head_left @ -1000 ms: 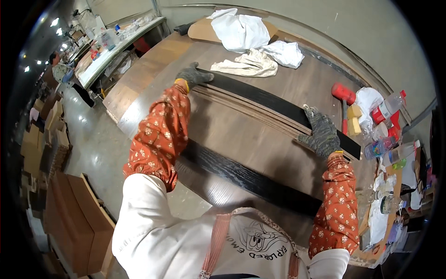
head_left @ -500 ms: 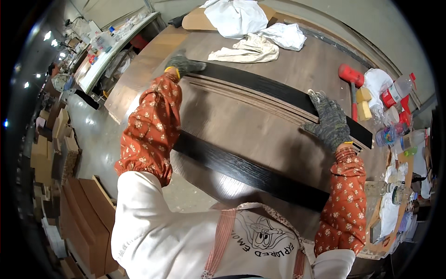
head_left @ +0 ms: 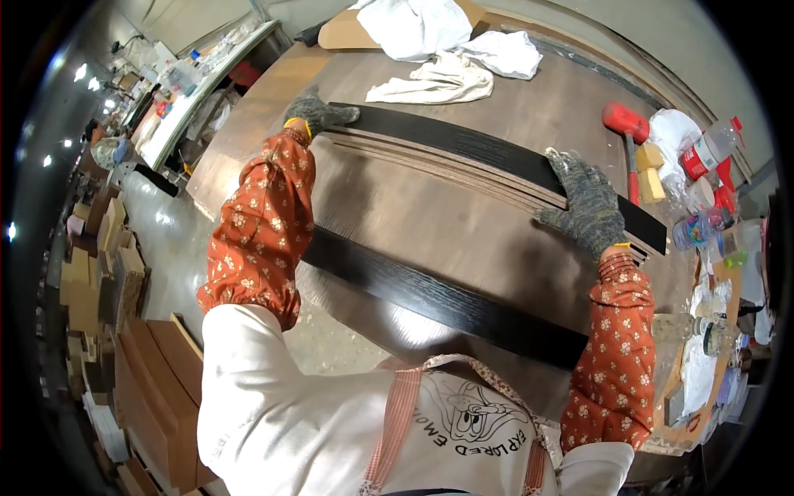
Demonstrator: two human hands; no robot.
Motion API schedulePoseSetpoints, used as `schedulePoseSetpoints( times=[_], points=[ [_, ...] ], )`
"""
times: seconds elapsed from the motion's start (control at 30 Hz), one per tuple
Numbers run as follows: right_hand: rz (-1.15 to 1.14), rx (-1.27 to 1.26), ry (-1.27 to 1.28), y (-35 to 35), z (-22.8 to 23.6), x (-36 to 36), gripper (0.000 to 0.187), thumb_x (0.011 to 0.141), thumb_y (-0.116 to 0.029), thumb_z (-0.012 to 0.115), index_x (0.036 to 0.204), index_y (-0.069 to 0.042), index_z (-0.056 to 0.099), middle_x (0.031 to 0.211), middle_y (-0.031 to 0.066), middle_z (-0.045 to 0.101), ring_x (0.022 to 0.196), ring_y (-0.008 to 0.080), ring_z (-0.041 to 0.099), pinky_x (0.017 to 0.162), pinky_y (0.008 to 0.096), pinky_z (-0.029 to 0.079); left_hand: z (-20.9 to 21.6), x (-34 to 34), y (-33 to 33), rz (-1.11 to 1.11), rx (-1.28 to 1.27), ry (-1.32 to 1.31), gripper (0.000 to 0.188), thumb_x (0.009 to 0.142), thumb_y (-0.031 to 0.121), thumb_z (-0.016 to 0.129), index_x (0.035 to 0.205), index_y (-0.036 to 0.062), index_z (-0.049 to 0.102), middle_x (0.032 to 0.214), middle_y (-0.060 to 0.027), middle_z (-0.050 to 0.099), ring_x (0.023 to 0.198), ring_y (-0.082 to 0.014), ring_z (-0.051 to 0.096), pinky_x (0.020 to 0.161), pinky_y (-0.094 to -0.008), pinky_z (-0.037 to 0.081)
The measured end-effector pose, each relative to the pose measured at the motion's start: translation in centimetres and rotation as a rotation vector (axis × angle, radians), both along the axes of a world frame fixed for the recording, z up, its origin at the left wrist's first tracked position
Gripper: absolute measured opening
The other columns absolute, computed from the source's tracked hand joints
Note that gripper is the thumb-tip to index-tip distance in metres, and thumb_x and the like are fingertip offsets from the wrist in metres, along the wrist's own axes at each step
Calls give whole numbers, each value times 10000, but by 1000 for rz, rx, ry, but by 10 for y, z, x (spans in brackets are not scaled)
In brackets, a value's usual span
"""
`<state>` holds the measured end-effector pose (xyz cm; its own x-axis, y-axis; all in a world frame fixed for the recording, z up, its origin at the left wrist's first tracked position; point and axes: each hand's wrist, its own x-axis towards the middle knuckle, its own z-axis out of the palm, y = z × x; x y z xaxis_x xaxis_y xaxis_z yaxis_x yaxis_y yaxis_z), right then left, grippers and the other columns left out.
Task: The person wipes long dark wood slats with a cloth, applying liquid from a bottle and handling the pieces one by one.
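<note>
Black, long and stiff, the far board (head_left: 488, 153) lies across the table (head_left: 538, 99). We press our left hand (head_left: 318, 112) and right hand (head_left: 589, 207) on its ends, fingers spread flat.

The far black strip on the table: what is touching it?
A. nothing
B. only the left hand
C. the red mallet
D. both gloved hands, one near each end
D: the left hand and the right hand each rest on the far black strip, one near each end.
</note>
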<state>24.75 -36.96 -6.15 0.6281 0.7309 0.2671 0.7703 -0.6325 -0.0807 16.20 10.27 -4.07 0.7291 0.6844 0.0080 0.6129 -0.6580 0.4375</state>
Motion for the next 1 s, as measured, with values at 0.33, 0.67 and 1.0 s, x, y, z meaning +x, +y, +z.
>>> schedulePoseSetpoints(
  times=[0.33, 0.67, 1.0],
  points=[
    [-1, -49, 20, -2, -1, 4, 934, 651, -467, 781, 1429, -176, 354, 1411, 146, 417, 1319, 322, 369, 1105, 444, 287, -32, 22, -219, -952, 240, -247, 689, 851, 558, 515, 1314, 49, 481, 1366, -178, 468, 1284, -356, 411, 1085, -532, 247],
    [23, -25, 45, 3, -2, -1, 923, 652, -427, 778, 1430, -190, 342, 1393, 132, 435, 1314, 363, 361, 1117, 457, 253, -34, -60, -63, -434, 602, 93, 924, 775, 717, 517, 1445, 117, 302, 1506, -139, 275, 1407, -306, 221, 1153, -527, 89],
    [17, 135, 7, -28, 0, -6, 812, 763, -481, 679, 1439, -198, 329, 1394, 159, 429, 1295, 352, 383, 1095, 454, 283, -26, -79, -14, -345, 718, 392, 518, 824, 524, 575, 1054, 70, 675, 1343, -201, 497, 1318, -314, 381, 1090, -497, 246]
  ],
)
